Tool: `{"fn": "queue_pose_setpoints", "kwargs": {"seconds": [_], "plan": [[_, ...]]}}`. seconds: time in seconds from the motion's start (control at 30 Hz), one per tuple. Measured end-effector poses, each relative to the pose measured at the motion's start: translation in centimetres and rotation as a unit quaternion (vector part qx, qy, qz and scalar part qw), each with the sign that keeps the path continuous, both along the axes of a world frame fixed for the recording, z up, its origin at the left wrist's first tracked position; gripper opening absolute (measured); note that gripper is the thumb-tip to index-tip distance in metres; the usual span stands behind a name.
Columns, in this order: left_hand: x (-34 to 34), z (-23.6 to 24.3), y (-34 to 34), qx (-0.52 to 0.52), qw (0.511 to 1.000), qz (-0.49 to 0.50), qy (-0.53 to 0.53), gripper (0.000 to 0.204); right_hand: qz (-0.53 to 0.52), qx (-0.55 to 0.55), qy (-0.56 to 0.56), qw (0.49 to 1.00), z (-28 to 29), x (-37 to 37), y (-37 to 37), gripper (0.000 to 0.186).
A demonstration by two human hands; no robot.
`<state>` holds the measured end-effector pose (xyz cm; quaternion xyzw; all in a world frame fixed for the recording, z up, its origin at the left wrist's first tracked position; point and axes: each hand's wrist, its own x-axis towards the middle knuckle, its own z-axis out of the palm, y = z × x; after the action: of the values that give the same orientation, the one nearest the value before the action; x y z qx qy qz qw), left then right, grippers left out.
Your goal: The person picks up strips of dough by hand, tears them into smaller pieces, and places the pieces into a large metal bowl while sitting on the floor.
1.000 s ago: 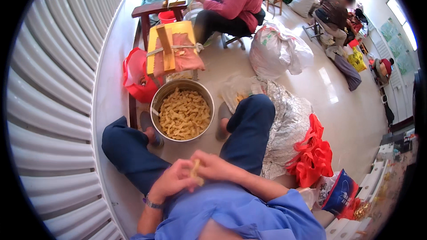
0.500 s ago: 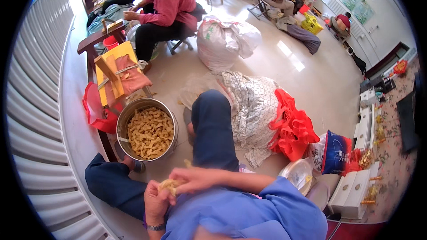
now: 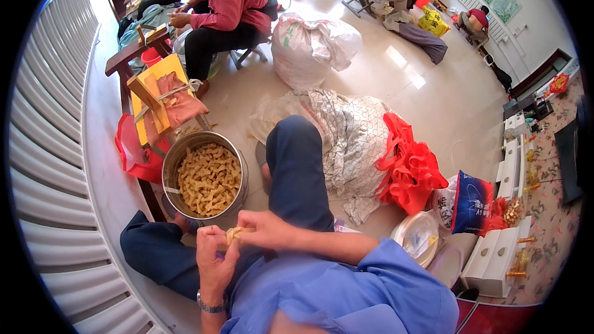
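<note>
Above my lap both hands are closed on a small pale-tan twisted piece (image 3: 234, 234), whose exact material I cannot make out. My left hand (image 3: 214, 261), with a metal watch on its wrist, pinches it from the left. From the right, the fingers of my right hand (image 3: 265, 230) grip its other end, and they hide part of it. Just beyond my hands stands a round metal pot (image 3: 243, 187). Many similar tan twisted pieces (image 3: 209, 179) fill much of it.
A wooden stand with a yellow board (image 3: 171, 68) and a red bag (image 3: 136, 159) adjoin the pot. Ahead lie a patterned cloth (image 3: 346, 148), red fabric (image 3: 411, 170) and a white sack (image 3: 312, 49). A radiator (image 3: 55, 167) lines the left. Several seated people work farther off.
My right hand has come down from a blurred, raised sweep and now pinches the twisted piece close to my left hand. Both hands have shifted slightly up in the view.
</note>
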<state>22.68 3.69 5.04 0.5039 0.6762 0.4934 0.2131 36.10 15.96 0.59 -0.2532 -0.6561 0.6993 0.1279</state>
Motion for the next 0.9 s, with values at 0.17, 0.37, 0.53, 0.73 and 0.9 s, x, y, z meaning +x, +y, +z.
{"fn": "queue_pose_setpoints", "kwargs": {"seconds": [0.17,0.37,0.53,0.73,0.9], "plan": [[0.1,-1.2,-1.0,0.003,0.997,0.033,-0.07,0.019,0.011,0.015,-0.045,0.999,0.4,-0.4,-0.8,0.028],[0.4,-3.7,-1.2,0.012,0.977,0.105,-0.187,0.014,0.142,0.274,-0.016,0.951,2.1,0.7,-0.9,0.031],[0.3,-3.5,-0.2,-0.016,0.968,0.129,-0.214,0.009,0.087,0.334,-0.044,0.937,1.0,0.3,-0.9,0.033],[-0.4,-2.0,-0.9,0.039,0.963,0.057,-0.261,0.015,0.026,0.123,0.013,0.992,3.7,0.0,0.3,0.026],[-0.6,-0.7,0.0,0.054,0.998,-0.032,0.004,0.028,0.001,0.015,-0.021,1.0,2.6,-0.3,1.1,0.019]]}}
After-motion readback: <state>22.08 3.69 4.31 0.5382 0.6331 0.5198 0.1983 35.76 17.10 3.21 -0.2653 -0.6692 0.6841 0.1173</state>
